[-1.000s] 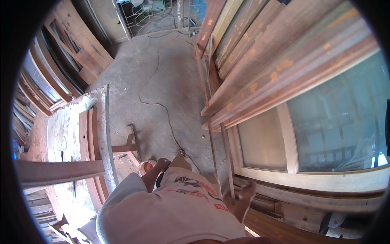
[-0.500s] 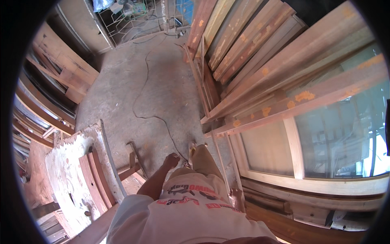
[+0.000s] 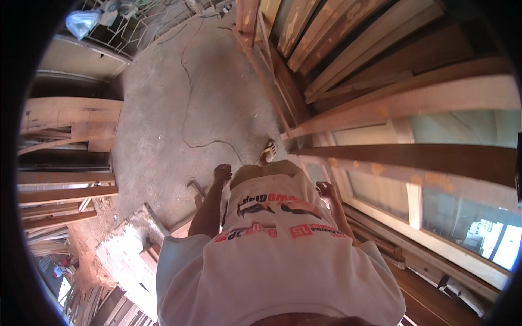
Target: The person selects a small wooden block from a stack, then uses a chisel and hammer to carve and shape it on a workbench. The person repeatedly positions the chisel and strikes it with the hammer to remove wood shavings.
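My left hand hangs beside my left hip with the fingers curled closed and nothing visible in them. My right hand is at my right side, fingers loosely bent and apart, holding nothing, close to long planed timbers that lean out on the right. Below me are my pale printed shirt and shorts. One sandalled foot shows on the concrete floor, near a dark cable that snakes across it.
Stacked boards line the left side, with a whitish scuffed bench at lower left. Upright planks and glass-paned wooden frames fill the right. A metal grille and a plastic bag are at the far end.
I have stepped forward and turned: the grille has shifted left in view and the bench has slid downward. Both hands have swung along at my sides.
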{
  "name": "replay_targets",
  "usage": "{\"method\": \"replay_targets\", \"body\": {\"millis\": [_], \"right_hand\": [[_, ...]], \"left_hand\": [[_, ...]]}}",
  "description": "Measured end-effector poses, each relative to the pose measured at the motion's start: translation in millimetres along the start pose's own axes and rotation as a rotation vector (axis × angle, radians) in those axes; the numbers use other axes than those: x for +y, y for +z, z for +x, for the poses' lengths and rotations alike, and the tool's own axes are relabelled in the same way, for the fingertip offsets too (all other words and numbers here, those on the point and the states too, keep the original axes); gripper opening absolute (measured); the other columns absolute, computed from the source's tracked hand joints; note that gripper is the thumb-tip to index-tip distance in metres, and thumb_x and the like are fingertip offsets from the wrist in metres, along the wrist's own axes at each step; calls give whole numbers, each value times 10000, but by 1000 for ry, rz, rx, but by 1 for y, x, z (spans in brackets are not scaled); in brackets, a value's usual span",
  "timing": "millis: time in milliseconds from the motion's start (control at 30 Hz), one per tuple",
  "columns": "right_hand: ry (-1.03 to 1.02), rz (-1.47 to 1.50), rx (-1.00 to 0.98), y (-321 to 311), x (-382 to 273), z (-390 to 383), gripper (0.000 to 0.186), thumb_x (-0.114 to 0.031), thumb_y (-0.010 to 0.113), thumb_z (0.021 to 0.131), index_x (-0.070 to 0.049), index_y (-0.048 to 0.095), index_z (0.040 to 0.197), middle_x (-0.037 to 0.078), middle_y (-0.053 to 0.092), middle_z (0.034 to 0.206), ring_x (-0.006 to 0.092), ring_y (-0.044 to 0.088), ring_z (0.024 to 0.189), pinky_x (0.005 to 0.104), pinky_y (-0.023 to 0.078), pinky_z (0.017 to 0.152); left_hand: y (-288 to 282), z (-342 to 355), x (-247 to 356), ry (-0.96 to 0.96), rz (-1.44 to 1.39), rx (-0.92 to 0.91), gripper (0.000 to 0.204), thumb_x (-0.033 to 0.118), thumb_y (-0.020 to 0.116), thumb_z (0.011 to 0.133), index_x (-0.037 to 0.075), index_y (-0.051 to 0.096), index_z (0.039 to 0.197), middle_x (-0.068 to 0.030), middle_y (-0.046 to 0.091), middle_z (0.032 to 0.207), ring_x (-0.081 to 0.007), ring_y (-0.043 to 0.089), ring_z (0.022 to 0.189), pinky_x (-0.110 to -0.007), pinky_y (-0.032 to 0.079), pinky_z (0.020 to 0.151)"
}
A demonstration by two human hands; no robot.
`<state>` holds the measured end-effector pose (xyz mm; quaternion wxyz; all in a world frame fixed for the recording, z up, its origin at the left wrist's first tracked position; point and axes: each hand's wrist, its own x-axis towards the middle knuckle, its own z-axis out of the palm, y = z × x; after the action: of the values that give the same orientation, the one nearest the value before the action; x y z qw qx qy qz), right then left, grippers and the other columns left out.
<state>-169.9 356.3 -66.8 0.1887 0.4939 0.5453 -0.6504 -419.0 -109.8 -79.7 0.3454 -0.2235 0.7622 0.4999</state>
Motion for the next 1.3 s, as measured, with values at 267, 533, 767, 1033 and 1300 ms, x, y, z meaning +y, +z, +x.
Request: {"method": "replay_targets", "body": {"millis": [267,533,767,1033,1300], "right_hand": [[-112,-12,-158,33,-178,-77,385,-371,639,1062,-55,666,1279,80,733,999,154,706,821,306,557,689],[200,257,587,57,4,-95,276,-256,609,974,-8,663,864,124,662,761,206,650,615,378,529,538],[314,-576,449,189,-17,-146,297,-301,567,1011,-53,717,945,193,735,888,321,728,805,479,582,722],[195,-124,666,267,-74,-113,469,-396,691,934,-7,757,1186,228,780,1045,328,765,1003,411,587,830],[268,707,887,281,-137,-116,381,-268,611,1007,46,689,1209,154,757,956,228,762,751,346,607,614]], "left_hand": [[43,47,223,206,75,-52,356,272,655,981,-13,711,1187,-125,769,1043,-250,719,958,-434,560,843],[224,92,403,756,136,-562,272,138,675,1015,13,649,1256,-80,716,1004,-142,682,928,-310,548,811],[327,69,485,821,183,-1071,291,228,654,1026,-3,662,1203,-122,748,976,-213,696,881,-347,561,807],[333,72,531,1147,708,-1123,279,304,612,1032,29,654,1014,-171,673,818,-371,706,834,-444,568,758],[303,-158,784,1522,286,-1354,491,286,654,1046,71,554,1476,-180,625,1451,-339,599,1354,-450,509,1124]]}}
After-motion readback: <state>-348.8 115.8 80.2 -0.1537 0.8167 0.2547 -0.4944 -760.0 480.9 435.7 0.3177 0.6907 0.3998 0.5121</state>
